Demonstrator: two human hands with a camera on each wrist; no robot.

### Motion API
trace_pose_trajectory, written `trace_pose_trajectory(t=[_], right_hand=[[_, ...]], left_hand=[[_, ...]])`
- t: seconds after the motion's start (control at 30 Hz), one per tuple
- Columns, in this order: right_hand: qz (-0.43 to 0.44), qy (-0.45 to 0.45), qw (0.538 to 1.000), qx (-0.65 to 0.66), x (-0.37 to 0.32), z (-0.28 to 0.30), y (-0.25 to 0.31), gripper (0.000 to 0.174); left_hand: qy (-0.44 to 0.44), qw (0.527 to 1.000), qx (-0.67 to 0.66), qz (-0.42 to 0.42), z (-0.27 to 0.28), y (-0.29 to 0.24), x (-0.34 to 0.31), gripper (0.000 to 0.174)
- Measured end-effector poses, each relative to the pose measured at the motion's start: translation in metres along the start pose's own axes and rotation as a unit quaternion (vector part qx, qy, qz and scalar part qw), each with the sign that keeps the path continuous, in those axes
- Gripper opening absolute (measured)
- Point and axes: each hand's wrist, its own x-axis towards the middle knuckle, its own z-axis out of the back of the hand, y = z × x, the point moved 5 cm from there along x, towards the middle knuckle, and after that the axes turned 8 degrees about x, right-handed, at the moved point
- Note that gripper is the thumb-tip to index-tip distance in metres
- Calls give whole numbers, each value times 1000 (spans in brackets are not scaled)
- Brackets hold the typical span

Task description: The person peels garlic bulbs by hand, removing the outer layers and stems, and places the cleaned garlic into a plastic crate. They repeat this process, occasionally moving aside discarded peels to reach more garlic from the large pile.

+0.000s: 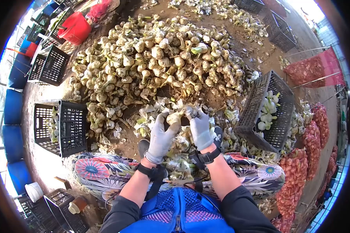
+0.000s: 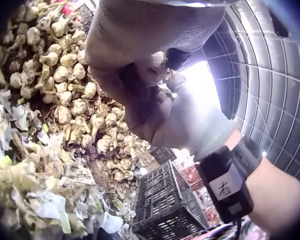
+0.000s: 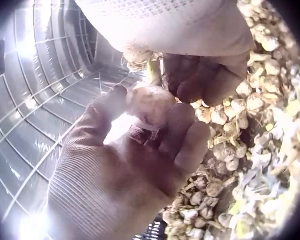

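Note:
In the head view my gloved left hand (image 1: 161, 138) pinches a garlic bulb (image 1: 174, 118) between thumb and fingers. The right wrist view shows this pale round bulb (image 3: 152, 104) close up, dirt on its skin. My gloved right hand (image 1: 200, 130) is right beside it, fingers curled over a second garlic bulb (image 3: 137, 56) with stringy roots, mostly hidden by the glove. A short green stem (image 3: 153, 72) stands between the two bulbs; I cannot tell which one it belongs to. Both gloves are soiled at the fingertips. Beneath the hands lie loose peeled garlic leaves (image 1: 155, 112).
A large heap of garlic (image 1: 155, 58) spreads in front. To the right, a tilted black crate (image 1: 266, 112) contains several cleaned white bulbs (image 1: 267, 112). Another black crate (image 1: 60, 128) stands at left. Filled red mesh sacks (image 1: 293, 174) line the right; a red bucket (image 1: 74, 29) is far left.

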Motion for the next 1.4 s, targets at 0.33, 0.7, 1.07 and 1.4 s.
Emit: trace_pose_trajectory(t=[0.33, 0.7, 1.07, 1.4], right_hand=[[-6, 66, 937, -342, -34, 1, 31, 18], [116, 17, 934, -337, -32, 3, 19, 18], [78, 43, 970, -228, -33, 23, 6, 15], [-59, 16, 994, -94, -36, 24, 9, 18]], left_hand=[[56, 987, -135, 69, 8, 15, -6, 41], [42, 997, -44, 43, 0, 16, -8, 51], [75, 940, -277, 184, -1, 41, -4, 30], [59, 954, -225, 187, -5, 30, -9, 37]])
